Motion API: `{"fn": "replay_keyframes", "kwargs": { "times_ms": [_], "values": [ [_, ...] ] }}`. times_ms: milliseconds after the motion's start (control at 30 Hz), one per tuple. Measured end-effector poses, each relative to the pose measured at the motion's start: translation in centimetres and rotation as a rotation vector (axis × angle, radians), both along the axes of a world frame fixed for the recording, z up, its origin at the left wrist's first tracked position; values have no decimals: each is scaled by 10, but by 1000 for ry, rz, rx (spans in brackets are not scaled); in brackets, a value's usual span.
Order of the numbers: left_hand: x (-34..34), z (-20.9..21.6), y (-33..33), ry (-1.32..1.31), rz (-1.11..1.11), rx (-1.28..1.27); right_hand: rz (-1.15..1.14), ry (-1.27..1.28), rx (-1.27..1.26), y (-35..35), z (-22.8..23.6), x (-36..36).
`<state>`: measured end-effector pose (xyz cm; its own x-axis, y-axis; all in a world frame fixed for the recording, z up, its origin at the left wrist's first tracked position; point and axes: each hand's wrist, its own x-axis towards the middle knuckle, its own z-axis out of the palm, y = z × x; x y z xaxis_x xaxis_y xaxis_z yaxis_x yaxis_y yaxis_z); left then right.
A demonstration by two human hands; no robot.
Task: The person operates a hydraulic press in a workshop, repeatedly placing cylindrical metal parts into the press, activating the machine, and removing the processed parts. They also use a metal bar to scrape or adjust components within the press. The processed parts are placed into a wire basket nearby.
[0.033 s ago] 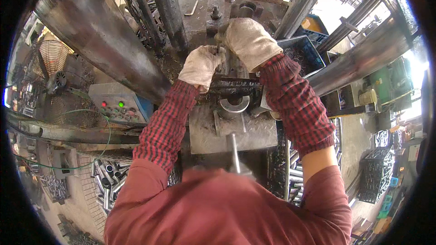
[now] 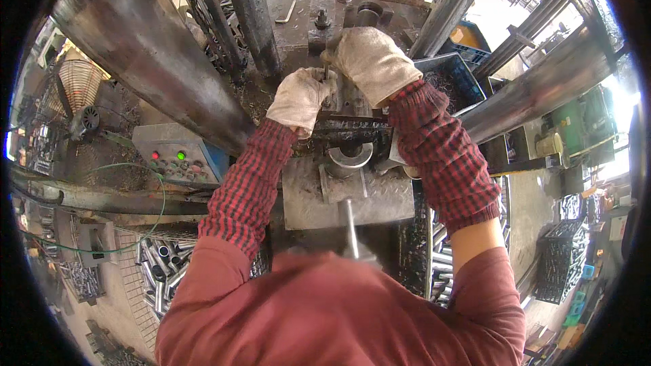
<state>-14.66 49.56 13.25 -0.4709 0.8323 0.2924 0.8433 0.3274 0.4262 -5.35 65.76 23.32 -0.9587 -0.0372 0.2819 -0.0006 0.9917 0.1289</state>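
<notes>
Both my hands wear whitish work gloves and meet over a dark metal fixture (image 2: pixel 348 100) on the machine bed. My left hand (image 2: pixel 297 98) is closed, its fingertips pinched at the fixture's left side. Higher and to the right, my right hand (image 2: pixel 371 61) curls its fingers down towards the same spot. Whatever they grip is hidden by the gloves. Nearer to me, a half-round metal cradle (image 2: pixel 350 157) is fixed on a flat steel plate (image 2: pixel 305 196). A bright metal rod (image 2: pixel 350 227) runs from it towards my body. Beyond my hands stands a bolt with a nut (image 2: pixel 322 20).
Thick steel columns (image 2: pixel 156 47) rise on both sides of my arms. A control box (image 2: pixel 178 152) with lit buttons sits at left, near a fan (image 2: pixel 88 118). Cut tubes (image 2: pixel 161 271) fill a bin below. A blue crate (image 2: pixel 454 81) stands right; a hex key (image 2: pixel 287 12) lies behind.
</notes>
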Motion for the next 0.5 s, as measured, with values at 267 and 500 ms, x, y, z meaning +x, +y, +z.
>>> {"fn": "replay_keyframes", "kwargs": {
  "times_ms": [267, 500],
  "values": [
    [-18, -33, 6, 203, -101, 8, 270, -102, -209, 17, -5, -15],
    [-11, -51, 14, -701, -429, 739, 260, -298, -1738, 12, -39, -13]
  ]
}}
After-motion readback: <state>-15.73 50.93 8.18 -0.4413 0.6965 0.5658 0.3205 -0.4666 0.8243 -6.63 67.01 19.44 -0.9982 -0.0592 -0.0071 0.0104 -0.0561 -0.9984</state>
